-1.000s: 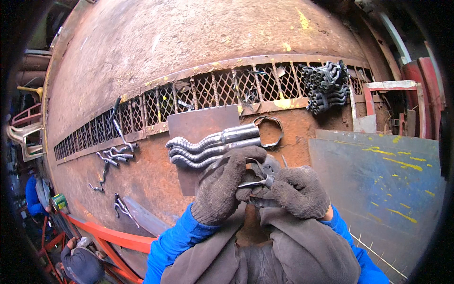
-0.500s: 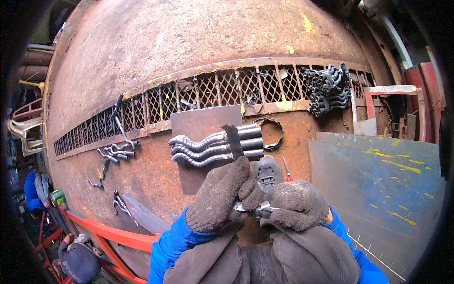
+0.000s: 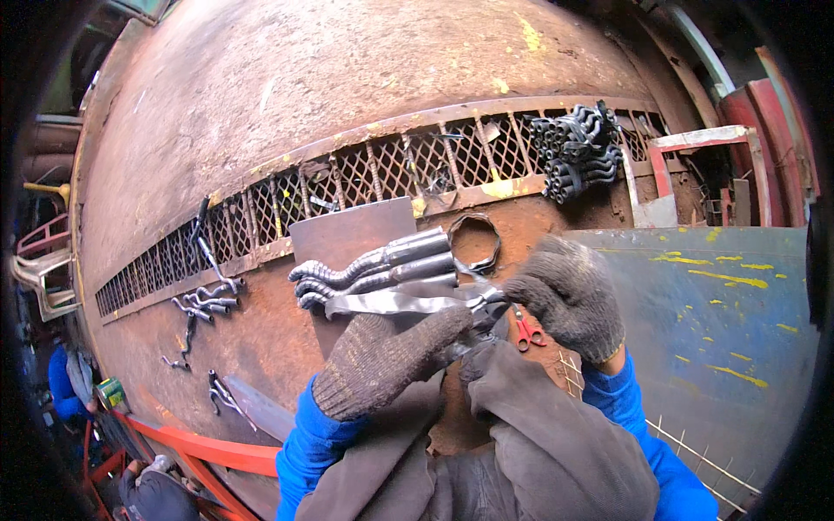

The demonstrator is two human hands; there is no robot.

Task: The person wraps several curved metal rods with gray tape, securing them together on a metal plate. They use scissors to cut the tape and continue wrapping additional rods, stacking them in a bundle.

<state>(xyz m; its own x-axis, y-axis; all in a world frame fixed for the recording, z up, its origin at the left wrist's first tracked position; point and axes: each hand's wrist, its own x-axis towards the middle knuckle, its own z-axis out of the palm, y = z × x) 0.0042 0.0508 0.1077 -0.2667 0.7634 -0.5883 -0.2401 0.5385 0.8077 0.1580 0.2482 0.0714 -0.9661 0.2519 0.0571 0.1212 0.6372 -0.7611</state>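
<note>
Left hand (image 3: 382, 365) in a grey knit glove, grip pinched on the near end of a flat twisted metal strip (image 3: 400, 302). The strip runs left from the grip, over a bundle of curved metal bars (image 3: 373, 269) lying on a small steel plate (image 3: 347, 233) on the rusty bench (image 3: 261, 130). Right hand (image 3: 569, 295), gloved, fingers curled near the strip's right end; can't tell if it's clamped on anything. Red-handled tool (image 3: 526, 332) partly hidden under the right hand. Contact point between the hands is hard to make out.
</note>
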